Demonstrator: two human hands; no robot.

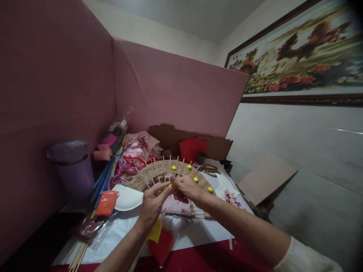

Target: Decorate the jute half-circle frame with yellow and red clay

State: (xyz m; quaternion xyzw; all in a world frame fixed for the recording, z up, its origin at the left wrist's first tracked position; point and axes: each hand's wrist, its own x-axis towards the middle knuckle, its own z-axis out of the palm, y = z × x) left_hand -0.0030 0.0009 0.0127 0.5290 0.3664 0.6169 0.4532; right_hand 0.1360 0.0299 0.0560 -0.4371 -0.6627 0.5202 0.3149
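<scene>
A woven rope arch (pixel 159 170) with wooden sticks poking out of its rim stands on the table, with small yellow pom-poms (pixel 173 167) on some stick tips. My left hand (pixel 153 202) pinches a yellow pom-pom (pixel 170 185) at the arch's inner edge. My right hand (pixel 187 189) is closed right beside it, fingertips meeting the left hand's; what it holds is hidden. A pink patterned cloth (pixel 176 206) lies under both hands.
A white paper plate (pixel 127 198), an orange packet (pixel 106 203), coloured sticks (pixel 106 175) and a purple bin (pixel 74 166) lie left. Red and yellow felt (pixel 159 241) is at the near edge. Scissors (pixel 210 170), another plate (pixel 222 190) and cardboard (pixel 266 177) are right. Pink boards wall the back.
</scene>
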